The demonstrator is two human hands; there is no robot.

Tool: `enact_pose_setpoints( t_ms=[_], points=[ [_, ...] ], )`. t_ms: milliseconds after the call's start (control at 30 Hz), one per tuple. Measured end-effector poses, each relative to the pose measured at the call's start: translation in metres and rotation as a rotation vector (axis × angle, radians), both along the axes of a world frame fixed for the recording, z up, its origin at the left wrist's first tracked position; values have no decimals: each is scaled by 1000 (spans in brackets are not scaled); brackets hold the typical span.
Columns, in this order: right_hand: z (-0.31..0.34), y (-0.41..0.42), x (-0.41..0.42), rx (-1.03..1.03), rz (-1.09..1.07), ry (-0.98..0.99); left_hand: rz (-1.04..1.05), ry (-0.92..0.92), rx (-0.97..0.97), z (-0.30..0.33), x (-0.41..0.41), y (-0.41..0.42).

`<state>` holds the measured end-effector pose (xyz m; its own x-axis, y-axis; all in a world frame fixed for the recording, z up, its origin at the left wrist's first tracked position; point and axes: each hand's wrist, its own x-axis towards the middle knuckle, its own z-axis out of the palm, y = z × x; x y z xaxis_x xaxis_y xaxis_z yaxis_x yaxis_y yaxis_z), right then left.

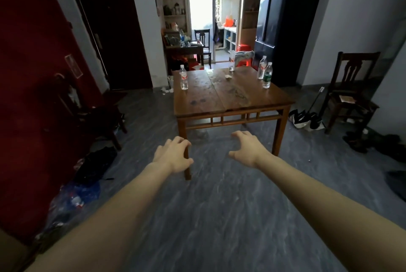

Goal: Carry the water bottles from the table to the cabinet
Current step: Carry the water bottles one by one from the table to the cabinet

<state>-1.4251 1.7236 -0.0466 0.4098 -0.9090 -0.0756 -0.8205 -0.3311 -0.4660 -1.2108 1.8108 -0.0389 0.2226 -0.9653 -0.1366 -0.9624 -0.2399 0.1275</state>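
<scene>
The person stands some way back from a square wooden table (230,93), both bare arms stretched forward over the grey, stone-patterned floor (219,216). The left hand (173,155) and the right hand (248,148) hang in the air before the table, palms down, fingers spread and loosely bent like claws; they hold nothing.

The table top is dark brown, made of wide planks with a worn, stained surface, and under its edge runs a rail of small square openings. Three clear plastic water bottles stand upright on it. One bottle with a red label (183,77) is near the left edge. At the right side a second red-label bottle (262,67) stands just beside a green-label bottle (267,75). A small glass (231,67) stands at the far edge.

A dark carved wooden chair (351,89) is by the right wall, and a tall black fridge (285,19) is behind the table.
</scene>
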Motion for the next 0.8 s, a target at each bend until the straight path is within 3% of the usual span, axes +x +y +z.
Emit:
enact_pose_setpoints(
  t_ms=[300, 800],
  points=[
    [0, -193, 35, 54, 53, 3, 87, 117, -62, 15, 34, -186],
    [-12, -414, 144, 64, 140, 40, 84, 220, -33, -11, 124, -408]
  ],
)
